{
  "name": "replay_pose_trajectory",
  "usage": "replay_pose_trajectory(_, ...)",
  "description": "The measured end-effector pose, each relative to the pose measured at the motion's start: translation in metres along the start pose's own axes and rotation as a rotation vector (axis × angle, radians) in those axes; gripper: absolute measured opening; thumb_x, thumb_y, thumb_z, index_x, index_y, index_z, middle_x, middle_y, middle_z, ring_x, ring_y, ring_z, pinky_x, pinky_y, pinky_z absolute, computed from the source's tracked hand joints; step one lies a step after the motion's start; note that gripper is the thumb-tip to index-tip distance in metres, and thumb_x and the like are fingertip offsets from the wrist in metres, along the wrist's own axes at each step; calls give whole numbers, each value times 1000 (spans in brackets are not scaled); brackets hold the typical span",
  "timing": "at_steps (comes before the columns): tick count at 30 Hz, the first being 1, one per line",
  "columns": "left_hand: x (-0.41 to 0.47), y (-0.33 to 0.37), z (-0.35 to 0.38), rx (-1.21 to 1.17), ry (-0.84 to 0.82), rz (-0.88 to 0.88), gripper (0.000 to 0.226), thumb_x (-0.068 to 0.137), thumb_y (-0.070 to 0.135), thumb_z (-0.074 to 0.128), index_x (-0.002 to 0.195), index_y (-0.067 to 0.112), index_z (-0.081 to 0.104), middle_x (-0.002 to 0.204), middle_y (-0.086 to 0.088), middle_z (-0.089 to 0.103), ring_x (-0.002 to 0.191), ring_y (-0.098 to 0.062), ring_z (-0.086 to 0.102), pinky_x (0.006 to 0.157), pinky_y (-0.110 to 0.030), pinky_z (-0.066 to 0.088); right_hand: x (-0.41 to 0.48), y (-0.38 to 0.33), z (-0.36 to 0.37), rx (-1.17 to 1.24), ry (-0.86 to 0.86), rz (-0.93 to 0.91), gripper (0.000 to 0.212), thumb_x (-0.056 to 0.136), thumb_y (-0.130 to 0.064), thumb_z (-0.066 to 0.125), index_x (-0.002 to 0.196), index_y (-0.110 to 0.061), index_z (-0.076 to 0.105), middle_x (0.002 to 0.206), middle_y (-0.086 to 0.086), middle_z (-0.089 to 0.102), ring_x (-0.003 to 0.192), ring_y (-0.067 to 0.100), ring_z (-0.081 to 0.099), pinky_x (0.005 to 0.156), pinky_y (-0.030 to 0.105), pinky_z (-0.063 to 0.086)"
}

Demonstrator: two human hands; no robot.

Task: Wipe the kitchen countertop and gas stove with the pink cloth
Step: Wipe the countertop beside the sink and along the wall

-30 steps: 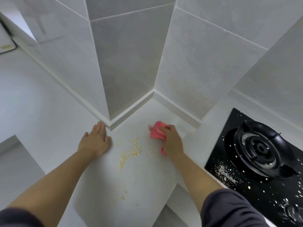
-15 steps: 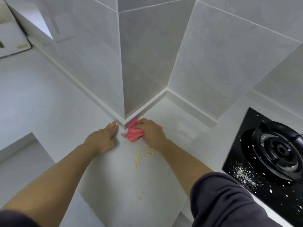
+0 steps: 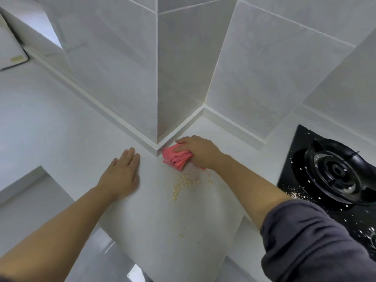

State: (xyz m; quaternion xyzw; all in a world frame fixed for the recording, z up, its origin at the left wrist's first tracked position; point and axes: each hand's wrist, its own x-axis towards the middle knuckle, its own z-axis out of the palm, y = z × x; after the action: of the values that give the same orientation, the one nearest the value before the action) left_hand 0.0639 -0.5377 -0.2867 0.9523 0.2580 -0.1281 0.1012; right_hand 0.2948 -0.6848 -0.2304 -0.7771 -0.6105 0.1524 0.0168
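My right hand [image 3: 200, 151] grips the bunched pink cloth [image 3: 176, 158] and presses it onto the white countertop [image 3: 173, 224], right beside the tiled wall corner. A small heap of pale crumbs [image 3: 184, 184] lies just in front of the cloth. To the left, my left hand [image 3: 121, 175] rests flat on the countertop with fingers straight. The black gas stove [image 3: 333, 176] sits at the right, speckled with white and pale crumbs around its burner.
Grey tiled walls meet in a protruding corner [image 3: 157, 98] directly behind the cloth. A white appliance edge [image 3: 10, 51] shows at far left. A few stray crumbs [image 3: 181, 235] lie nearer the countertop's front edge, which drops off below my arms.
My right hand swept the cloth leftward from the recess to the wall corner, pushing the crumbs together. My left hand has stayed flat on the counter.
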Motion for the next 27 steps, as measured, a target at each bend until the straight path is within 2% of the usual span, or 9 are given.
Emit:
replay_pose_trajectory(3, 0, -1, 4, -12, -69, -46, 63, 101, 33, 25, 154, 11, -3, 161, -10, -12, 149, -25, -5, 120, -44, 10, 6, -15, 14, 65, 107, -12, 38, 94, -12, 50, 127, -24, 62, 141, 5, 51, 126, 25, 47, 103, 32, 39)
replay_pose_trajectory(6, 4, -6, 1, -43, -99, -31, 63, 101, 32, 25, 154, 13, -2, 161, -8, -13, 149, -23, -6, 120, -45, 11, 2, -35, 35, 165, 74, -73, 34, 88, 6, 53, 119, 0, 65, 131, 19, 57, 122, 31, 53, 95, -1, 20)
replay_pose_trajectory(7, 5, -7, -1, -57, -117, -28, 62, 101, 31, 25, 154, 13, -2, 161, -7, -13, 149, -22, -7, 120, -44, 10, -4, -38, 38, 184, 13, -100, 35, 86, 11, 53, 120, 7, 61, 132, 23, 55, 123, 33, 52, 92, -4, 19)
replay_pose_trajectory(10, 5, -10, -3, -74, -148, -13, 62, 101, 29, 26, 154, 13, -2, 161, -6, -14, 149, -20, -6, 120, -44, 10, -24, -34, 30, 258, -146, -85, 40, 88, 11, 50, 127, 3, 57, 136, 17, 54, 125, 27, 52, 97, 12, 34)
replay_pose_trajectory(14, 6, -12, -10, -98, -181, -6, 64, 101, 28, 28, 154, 12, -4, 160, -6, -16, 149, -20, -8, 121, -42, 8, -41, -17, 1, 76, -266, -22, 42, 87, 2, 49, 121, -16, 66, 129, 1, 62, 117, 20, 57, 102, 26, 37)
replay_pose_trajectory(17, 2, -15, -9, -134, -146, 8, 64, 100, 25, 30, 154, 11, -3, 161, -5, -12, 149, -19, -6, 121, -39, 7, -35, -31, -5, 181, -148, 27, 37, 87, 0, 55, 119, -14, 67, 126, 6, 64, 117, 22, 58, 103, 32, 41)
replay_pose_trajectory(20, -10, -22, 0, -126, -65, 42, 65, 98, 19, 31, 154, 11, 0, 161, -6, -7, 149, -20, -4, 121, -39, 8, -28, -60, 14, 144, -38, -103, 42, 85, 2, 54, 118, -18, 68, 134, 6, 57, 123, 26, 52, 101, 39, 40)
replay_pose_trajectory(24, -27, -31, 5, -78, -64, 57, 66, 97, 18, 32, 154, 13, -1, 161, -5, -8, 149, -19, -5, 121, -40, 8, -40, -76, 45, 48, -83, -212, 43, 85, 1, 56, 118, -22, 68, 140, 2, 51, 130, 24, 43, 104, 36, 35)
replay_pose_trajectory(27, -38, -34, 6, -81, -77, 67, 66, 98, 19, 32, 154, 12, -3, 161, -4, -10, 149, -18, -7, 121, -38, 5, -56, -60, 38, 65, -139, -128, 39, 84, 1, 57, 114, -21, 70, 138, -3, 52, 127, 19, 44, 102, 34, 38)
